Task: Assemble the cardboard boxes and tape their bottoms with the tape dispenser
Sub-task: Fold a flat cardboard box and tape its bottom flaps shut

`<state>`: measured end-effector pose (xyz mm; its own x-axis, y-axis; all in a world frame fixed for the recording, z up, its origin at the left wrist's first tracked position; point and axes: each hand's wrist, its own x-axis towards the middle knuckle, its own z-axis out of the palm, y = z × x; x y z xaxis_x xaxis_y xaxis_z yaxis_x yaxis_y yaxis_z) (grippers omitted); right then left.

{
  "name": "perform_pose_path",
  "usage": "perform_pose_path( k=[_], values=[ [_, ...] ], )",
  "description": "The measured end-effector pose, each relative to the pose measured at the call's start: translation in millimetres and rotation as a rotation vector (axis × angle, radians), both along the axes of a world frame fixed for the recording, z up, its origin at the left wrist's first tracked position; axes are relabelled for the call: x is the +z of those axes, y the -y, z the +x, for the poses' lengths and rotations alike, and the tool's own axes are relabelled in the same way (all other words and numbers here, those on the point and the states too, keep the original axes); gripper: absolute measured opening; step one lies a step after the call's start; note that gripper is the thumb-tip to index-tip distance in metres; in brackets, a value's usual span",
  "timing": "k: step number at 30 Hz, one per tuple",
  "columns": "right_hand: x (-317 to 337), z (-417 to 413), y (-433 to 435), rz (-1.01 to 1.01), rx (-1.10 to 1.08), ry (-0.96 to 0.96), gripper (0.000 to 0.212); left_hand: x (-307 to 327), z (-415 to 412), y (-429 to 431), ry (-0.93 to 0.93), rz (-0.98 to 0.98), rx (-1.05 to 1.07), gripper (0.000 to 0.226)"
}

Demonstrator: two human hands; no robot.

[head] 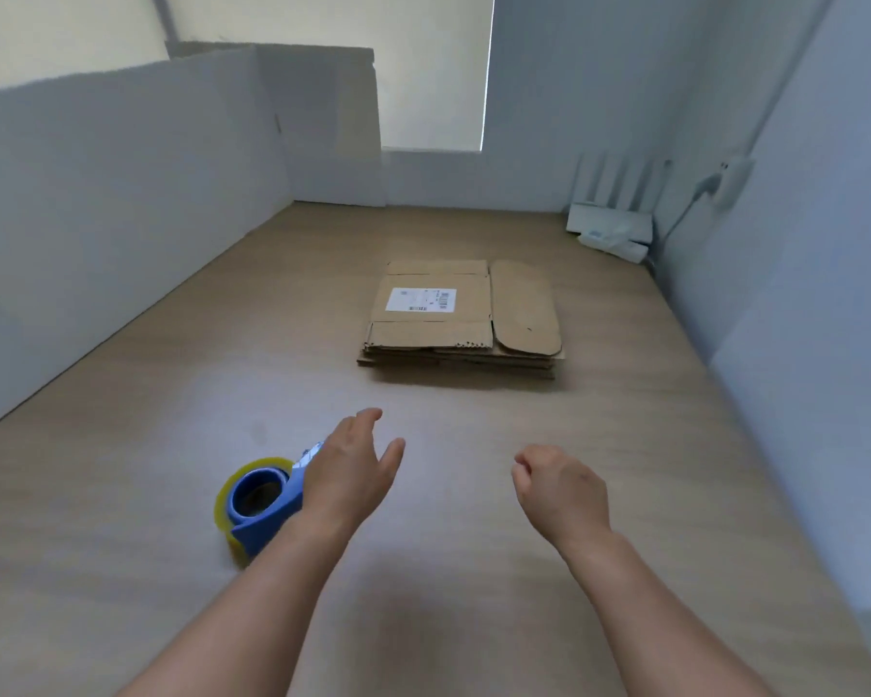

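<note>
Two bare forearms reached in from the near edge over a pale wood-grain surface. The left hand was stretched forward with its fingers straight and the thumb spread apart from them, holding nothing. Its wrist covered the right end of a blue tape dispenser, which lay on the surface at near left with a yellowish roll of tape on it. Whether the hand touched the dispenser could not be told. The right hand hovered to the right of the left one, well apart from it, with its fingers loosely curled under and nothing in them.

Farther off, near the middle of the surface, lay a stack of flattened cardboard boxes, well apart from both hands. The top box showed a white shipping label with a barcode and a rounded flap on its right side.

In the far right corner stood a white router with upright antennas. A plug sat on the right wall beside it. A white partition ran along the left edge, and a pale window blind hung at the far end.
</note>
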<state>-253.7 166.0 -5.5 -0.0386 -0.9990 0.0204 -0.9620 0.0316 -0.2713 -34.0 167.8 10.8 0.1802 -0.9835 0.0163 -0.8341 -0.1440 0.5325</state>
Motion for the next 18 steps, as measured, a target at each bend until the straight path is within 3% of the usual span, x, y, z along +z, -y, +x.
perform_pose_path(
  k=[7, 14, 18],
  values=[
    [-6.1, -20.9, 97.7, 0.047, -0.088, 0.005, 0.039, -12.9, 8.9, 112.1, 0.011, 0.118, 0.000, 0.062],
    [-21.9, -25.5, 204.6, 0.098, -0.152, -0.033, 0.093, -41.0, 21.7, 210.9, -0.061, 0.169, 0.097, 0.052],
    [-39.1, -28.5, 241.4, 0.162, -0.176, -0.047, 0.095, -58.6, 22.1, 237.2, -0.069, 0.207, 0.165, 0.049]
  ],
)
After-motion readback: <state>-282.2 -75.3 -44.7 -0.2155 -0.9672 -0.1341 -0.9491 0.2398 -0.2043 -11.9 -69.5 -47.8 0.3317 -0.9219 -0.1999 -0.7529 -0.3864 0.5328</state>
